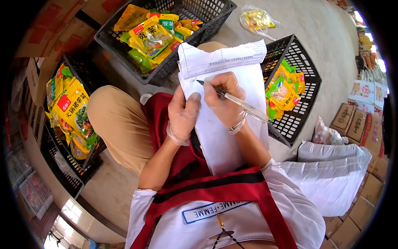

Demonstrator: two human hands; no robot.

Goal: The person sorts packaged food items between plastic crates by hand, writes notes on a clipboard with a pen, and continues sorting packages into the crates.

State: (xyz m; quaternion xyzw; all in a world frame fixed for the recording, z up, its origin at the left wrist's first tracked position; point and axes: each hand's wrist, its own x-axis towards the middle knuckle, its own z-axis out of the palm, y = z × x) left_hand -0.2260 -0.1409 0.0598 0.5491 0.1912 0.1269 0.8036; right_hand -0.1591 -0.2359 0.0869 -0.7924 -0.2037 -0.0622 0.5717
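Note:
A pad of white paper (224, 145) lies across my lap, its printed top sheet (224, 60) folded back at the far end. My left hand (183, 110), in a clear thin glove, grips the pad's left edge with the thumb on top. In my gloved right hand (226, 97) is a pen (244, 108) with a clear barrel. Its dark tip touches the paper near the upper left, beside a few small handwritten marks. The fingers of my right hand are wrapped round the pen.
Black plastic crates with yellow and green food packets stand ahead (103, 39), at right (304, 108) and at left (68, 174). A bagged yellow packet (257, 20) lies on the floor. White sacks (327, 174) and cardboard boxes (352, 124) sit at right.

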